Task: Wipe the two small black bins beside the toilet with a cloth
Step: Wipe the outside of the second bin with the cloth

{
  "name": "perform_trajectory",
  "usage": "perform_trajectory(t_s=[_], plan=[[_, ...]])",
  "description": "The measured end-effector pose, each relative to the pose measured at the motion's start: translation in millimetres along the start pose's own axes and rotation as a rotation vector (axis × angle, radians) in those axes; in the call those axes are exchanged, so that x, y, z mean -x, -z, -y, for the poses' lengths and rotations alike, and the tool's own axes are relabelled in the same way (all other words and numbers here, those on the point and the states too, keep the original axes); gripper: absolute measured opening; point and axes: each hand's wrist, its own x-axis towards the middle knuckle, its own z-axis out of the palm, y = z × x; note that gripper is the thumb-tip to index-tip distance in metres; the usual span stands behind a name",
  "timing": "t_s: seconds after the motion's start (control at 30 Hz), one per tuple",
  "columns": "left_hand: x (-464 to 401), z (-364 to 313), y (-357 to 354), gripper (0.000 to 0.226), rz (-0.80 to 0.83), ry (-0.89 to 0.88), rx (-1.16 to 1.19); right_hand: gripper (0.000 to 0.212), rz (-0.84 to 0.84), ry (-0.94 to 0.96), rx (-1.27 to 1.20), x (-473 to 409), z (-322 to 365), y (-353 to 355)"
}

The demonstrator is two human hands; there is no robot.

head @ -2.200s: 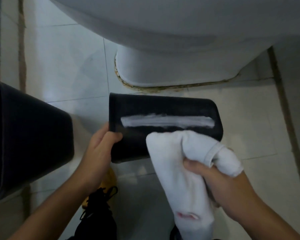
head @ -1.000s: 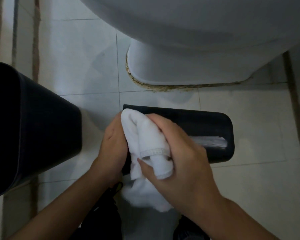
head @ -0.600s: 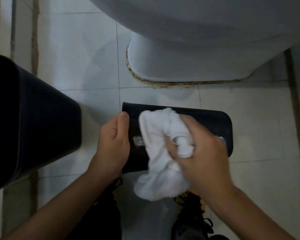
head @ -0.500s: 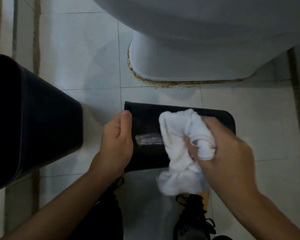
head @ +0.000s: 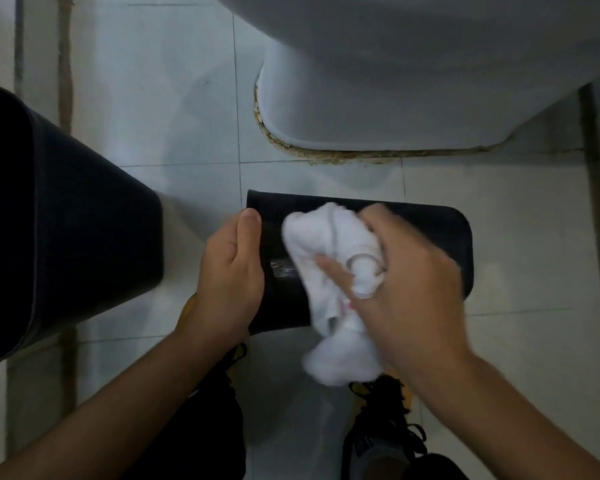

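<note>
The tipped bin (head: pixel 430 233) is gripped at its left rim by the left hand (head: pixel 231 275); a white cloth (head: pixel 326 251), bunched in the right hand (head: pixel 409 282), is pressed on it.

I see a floor (head: pixel 174 109) of pale, glossy square tiles with thin dark grout lines, and the light is dim and cool. A white toilet (head: pixel 413 64) fills the top right, its pedestal meeting the floor along a curved joint (head: pixel 326 154) stained brown and yellow. Brownish streaks (head: pixel 65 57) run along the floor's left edge, and a darker strip (head: pixel 594 202) runs down the right. At the bottom edge I make out black shoes with laces (head: pixel 392 420) on yellow.
</note>
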Motion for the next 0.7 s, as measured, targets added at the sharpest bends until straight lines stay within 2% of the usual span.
perform_trajectory(t_s=[0.07, 0.13, 0.17, 0.23, 0.3, 0.4, 0.47, 0.53, 0.6, 0.7], plan=[[1, -3, -1, 0.041, -0.015, 0.012, -0.033, 0.046, -0.047, -0.007, 0.199, 3, -21, 19], [-1, -7, -4, 0.042, -0.028, -0.009, -0.04, 0.035, -0.119, 0.008, 0.257, 1, -39, 29], [-1, -8, -5, 0.042, -0.03, -0.011, -0.039, 0.029, -0.094, -0.019, 0.19, -1, -45, 30], [-1, -8, -4, 0.043, -0.03, 0.0, -0.04, 0.033, 0.022, -0.129, -0.065, -6, -44, 27], [-1, -7, -2, 0.043, -0.046, 0.016, -0.036, 0.037, 0.029, -0.185, -0.26, -10, -38, 27], [1, -7, -2, 0.041, -0.066, 0.021, -0.025, 0.023, 0.095, -0.102, -0.39, -11, -19, 26], [0, -6, -1, 0.043, -0.064, 0.014, -0.025, 0.02, 0.127, -0.056, -0.403, -17, -5, 23], [0, -5, 0, 0.045, -0.052, 0.014, -0.018, 0.027, 0.045, -0.041, -0.276, -27, -2, 20], [-1, -5, 0, 0.043, -0.051, 0.026, -0.019, 0.036, -0.043, -0.171, -0.091, -37, -10, 19], [-1, -6, -2, 0.043, -0.061, 0.024, -0.048, 0.052, -0.304, -0.222, 0.06, -37, -27, 13]])
